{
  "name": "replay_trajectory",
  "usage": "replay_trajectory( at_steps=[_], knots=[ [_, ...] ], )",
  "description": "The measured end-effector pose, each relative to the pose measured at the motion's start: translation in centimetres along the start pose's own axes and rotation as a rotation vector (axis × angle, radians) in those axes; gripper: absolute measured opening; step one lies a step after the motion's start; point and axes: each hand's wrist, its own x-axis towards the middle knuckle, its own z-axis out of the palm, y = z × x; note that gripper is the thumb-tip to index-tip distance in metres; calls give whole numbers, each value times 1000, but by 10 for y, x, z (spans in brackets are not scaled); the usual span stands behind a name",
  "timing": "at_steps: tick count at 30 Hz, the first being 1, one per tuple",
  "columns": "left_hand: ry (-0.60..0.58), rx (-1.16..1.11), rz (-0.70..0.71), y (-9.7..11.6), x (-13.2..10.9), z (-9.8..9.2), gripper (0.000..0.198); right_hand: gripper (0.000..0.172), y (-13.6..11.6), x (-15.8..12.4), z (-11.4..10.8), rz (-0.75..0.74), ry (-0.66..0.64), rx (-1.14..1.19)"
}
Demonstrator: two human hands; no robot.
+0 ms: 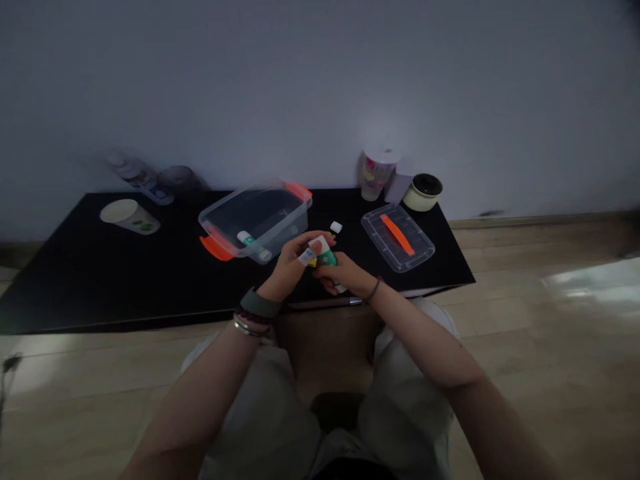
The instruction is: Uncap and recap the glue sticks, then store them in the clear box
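Observation:
Over the front edge of the black table, my left hand and my right hand meet around a green-and-white glue stick. My left fingers are closed about its white upper end, while my right fingers wrap its lower body. A bit of something yellow shows between the hands; its kind is unclear. Just beyond my fingertips lies a small white cap. To the left stands a clear plastic box without its lid, and a similar glue stick lies inside it.
A clear lid with an orange handle lies at right. Behind it stand a patterned plastic cup and a cream pot. At left are a tipped paper cup, a white bottle and a dark cup. A wall rises behind the table.

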Motion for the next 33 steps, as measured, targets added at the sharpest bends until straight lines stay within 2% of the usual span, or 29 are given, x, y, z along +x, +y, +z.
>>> replay_trajectory(
  at_steps=[3,5,6,8,11,13,14,16,21,27,30,33],
  knots=[
    [-61,-108,-45,2,-1,-1,53,23,-1,-3,1,28,-239,256],
    [-84,-157,-75,2,0,0,57,23,-1,-3,2,7,-253,267],
    [-84,-171,-84,2,0,0,59,23,0,-1,2,-12,-197,231],
    [-60,-174,-89,-1,2,2,59,25,2,3,3,-72,-3,84],
    [-6,-130,-64,-7,4,5,58,28,5,8,2,-166,280,-262],
    [17,-100,-45,-11,4,5,57,25,5,9,1,-193,362,-437],
    [21,-90,-42,-12,4,4,57,24,5,9,0,-194,363,-474],
    [16,-75,-46,-12,4,2,56,24,5,9,-2,-175,305,-456],
    [-23,-56,-56,-10,1,-1,52,28,2,6,-3,-91,81,-219],
    [-66,-62,-79,-8,2,0,58,16,-4,-3,-2,73,-56,97],
    [-118,-54,-71,-6,2,1,61,20,-1,-3,-3,48,-85,224],
    [-116,-51,-57,-3,0,4,60,29,4,1,-6,-29,-59,220]
  ],
)
